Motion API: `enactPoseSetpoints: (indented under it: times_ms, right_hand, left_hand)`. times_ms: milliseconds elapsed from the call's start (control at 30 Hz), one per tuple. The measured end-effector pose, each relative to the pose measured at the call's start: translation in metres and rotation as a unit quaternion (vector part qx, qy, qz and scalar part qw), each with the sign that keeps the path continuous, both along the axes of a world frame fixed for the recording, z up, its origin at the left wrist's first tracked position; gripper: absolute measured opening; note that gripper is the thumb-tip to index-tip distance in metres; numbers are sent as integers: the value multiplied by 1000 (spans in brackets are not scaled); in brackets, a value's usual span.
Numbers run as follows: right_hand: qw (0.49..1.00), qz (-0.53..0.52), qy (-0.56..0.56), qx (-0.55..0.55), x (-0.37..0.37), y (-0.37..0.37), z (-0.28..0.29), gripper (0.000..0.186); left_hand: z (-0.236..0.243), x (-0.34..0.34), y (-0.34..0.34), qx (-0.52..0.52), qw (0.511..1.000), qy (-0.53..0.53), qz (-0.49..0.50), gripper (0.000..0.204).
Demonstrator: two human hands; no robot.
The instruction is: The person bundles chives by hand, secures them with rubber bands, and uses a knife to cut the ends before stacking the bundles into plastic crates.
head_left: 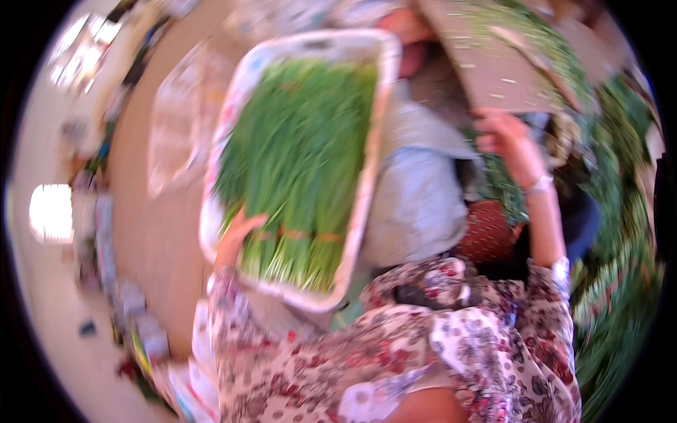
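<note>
A white plastic basket (363, 190) stands left of centre, packed with long green chives (296, 134) in banded bunches. The pale cut ends lie toward me and the leaf tips away. My left hand (238, 236) reaches over the basket's near left side and is closed on a bunch of chives at its banded lower part; some fingers are hidden by the leaves. My right hand (506, 137) is off to the right, beside the near edge of a brown board (493, 77). Its fingers are curled, and motion blur hides whatever they may hold.
Loose green stalks and scraps lie on the board. More greens (613, 296) are heaped along the right side. A clear plastic bag (180, 127) rests on the brown floor left of the basket. Grey sacking (419, 204) and a red patterned cloth (486, 233) lie between my arms.
</note>
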State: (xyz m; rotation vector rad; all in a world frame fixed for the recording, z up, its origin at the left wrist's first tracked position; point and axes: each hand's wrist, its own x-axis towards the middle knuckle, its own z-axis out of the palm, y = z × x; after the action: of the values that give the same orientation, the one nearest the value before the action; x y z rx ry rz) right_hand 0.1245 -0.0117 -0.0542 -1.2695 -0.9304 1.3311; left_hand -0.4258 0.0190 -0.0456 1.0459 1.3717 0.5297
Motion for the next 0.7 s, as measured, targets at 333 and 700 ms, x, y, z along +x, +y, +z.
enactPoseSetpoints:
  times_ms: [333, 700]
  right_hand:
    - [994, -6, 112, 6, -34, -64, -55, 32]
    - [921, -296, -243, 76, 196, -150, 23, 40]
  left_hand:
    - [0, 3, -9, -1, 993, 104, -58, 53]
    - [-58, 92, 175, 159, 973, 168, 5, 71]
